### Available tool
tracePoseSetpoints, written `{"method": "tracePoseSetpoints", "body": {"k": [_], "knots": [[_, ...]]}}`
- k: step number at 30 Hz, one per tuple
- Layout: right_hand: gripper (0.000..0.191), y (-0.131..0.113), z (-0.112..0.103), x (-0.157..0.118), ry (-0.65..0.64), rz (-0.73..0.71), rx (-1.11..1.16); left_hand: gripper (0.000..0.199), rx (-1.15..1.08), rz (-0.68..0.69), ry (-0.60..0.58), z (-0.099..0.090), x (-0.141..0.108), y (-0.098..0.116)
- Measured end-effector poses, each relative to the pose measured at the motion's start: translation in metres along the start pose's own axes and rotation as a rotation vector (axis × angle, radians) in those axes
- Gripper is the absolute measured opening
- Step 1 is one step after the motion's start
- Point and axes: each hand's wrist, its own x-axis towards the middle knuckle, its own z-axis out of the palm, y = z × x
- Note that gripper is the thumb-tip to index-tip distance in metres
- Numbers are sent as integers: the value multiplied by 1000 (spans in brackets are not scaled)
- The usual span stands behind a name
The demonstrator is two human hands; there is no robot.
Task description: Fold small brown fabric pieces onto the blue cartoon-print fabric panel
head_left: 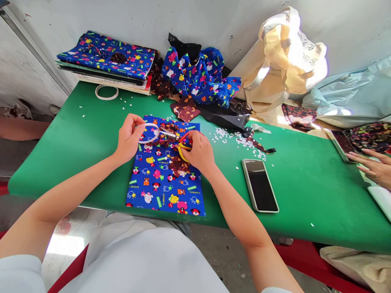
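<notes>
Watching over the head feed, I log the left hand (131, 133) pinched on the white tape ring (158, 133), thumb against fingers at its left side. The right hand (200, 150) is closed around the handles of the scissors (177, 138), blades pointing at the ring. Both items are over the upper part of the blue printed cloth (165, 193), which lies near the front edge of the green table (104, 162).

Handling, my estimate: the ring should be light and fairly stiff, with a smooth side and perhaps a tacky outer face — best held by the rim, clear of the blades. The scissors look rigid and easy to carry by the loops. The cloth seems soft and liable to slide or crease; I would steady it by an outer edge. The brown patterned pieces (179, 166) on it look limp and light.

Uncertain: the left fingers cover part of the ring, and the right hand hides much of the loops. I cannot tell how far apart the blades are, nor whether a strip spans from ring to tips — brown fabric clutters the background there.
</notes>
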Motion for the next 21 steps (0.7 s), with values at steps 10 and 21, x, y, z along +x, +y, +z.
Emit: {"method": "tracePoseSetpoints", "body": {"k": [10,21], "knots": [[28,-1,1,0,-4,5,6,22,-5,-11,-7,1,0,-1],[28,-1,0,0,-10,4,4,20,-15,-13,-41,2,-2,0]]}}
